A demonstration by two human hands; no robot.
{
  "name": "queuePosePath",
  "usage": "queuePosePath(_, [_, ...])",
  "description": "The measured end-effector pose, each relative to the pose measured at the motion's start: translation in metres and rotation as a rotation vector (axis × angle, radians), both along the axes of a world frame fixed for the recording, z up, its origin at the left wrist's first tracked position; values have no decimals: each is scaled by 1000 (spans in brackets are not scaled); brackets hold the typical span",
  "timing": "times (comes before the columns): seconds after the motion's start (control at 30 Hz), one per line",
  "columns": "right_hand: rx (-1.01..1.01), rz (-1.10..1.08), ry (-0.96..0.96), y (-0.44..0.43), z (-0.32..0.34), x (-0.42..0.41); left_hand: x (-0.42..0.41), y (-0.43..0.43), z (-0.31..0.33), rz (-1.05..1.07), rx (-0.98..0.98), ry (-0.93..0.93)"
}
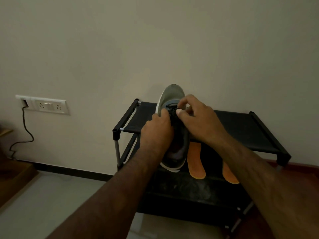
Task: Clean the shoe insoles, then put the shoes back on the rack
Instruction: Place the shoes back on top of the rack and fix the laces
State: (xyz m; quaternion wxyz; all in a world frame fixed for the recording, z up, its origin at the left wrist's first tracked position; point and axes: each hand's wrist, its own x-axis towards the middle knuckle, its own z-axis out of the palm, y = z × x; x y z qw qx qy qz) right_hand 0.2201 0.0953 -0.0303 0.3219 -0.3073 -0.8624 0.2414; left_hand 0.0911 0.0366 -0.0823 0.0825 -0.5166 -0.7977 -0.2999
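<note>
A grey shoe (170, 95) with a white sole and black laces is held toe-up in front of the black shoe rack (241, 128). My left hand (158, 131) grips the shoe's left side near the laces. My right hand (195, 118) pinches the black laces at the tongue with thumb and fingers. Two orange insoles lie on the rack's middle shelf, one insole (196, 161) beside the shoe's heel, the other insole (229, 175) partly hidden behind my right forearm.
The rack stands against a plain wall on a pale tiled floor (43, 204). A switch and socket plate (50, 105) with a dangling black cable (25, 131) is on the wall at left. Dark wooden furniture (13, 173) sits at the left edge.
</note>
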Motion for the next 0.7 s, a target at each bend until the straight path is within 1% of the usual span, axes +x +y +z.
queuePosePath(0.13, [286, -178, -364, -2, 13, -19, 1, -6, -9, -13, 7, 29])
queuePosePath(0.23, [437, -253, -510, -14, 14, -35, 1, -10, -13, -26, 13, 14])
queuePosePath(0.3, [530, -235, -593, -18, 8, -42, 1, -13, -15, -40, 4, -7])
queuePosePath(0.33, [526, -221, -592, -17, 5, -43, -1, -14, -16, -45, 7, -27])
queuePosePath(0.37, [480, -220, -559, -14, 5, -41, -2, -15, -16, -48, 21, -56])
queuePosePath(0.4, [403, -227, -481, -10, 4, -37, -4, -16, -15, -51, 38, -91])
queuePosePath(0.5, [49, -228, -209, 9, 3, -23, -4, -12, -8, -30, 72, -125])
queuePosePath(0.57, [-150, -169, -89, 15, 0, -18, -3, -10, -5, -3, 63, -109])
queuePosePath(0.63, [-210, -77, -46, 15, 2, -16, -3, -9, -3, 4, 46, -107])
queuePosePath(0.67, [-175, -36, -94, 13, 6, -15, -3, -8, -3, 0, 28, -97])
queuePosePath(0.7, [-70, -26, -198, 11, 9, -15, -4, -7, -2, -8, 8, -77])
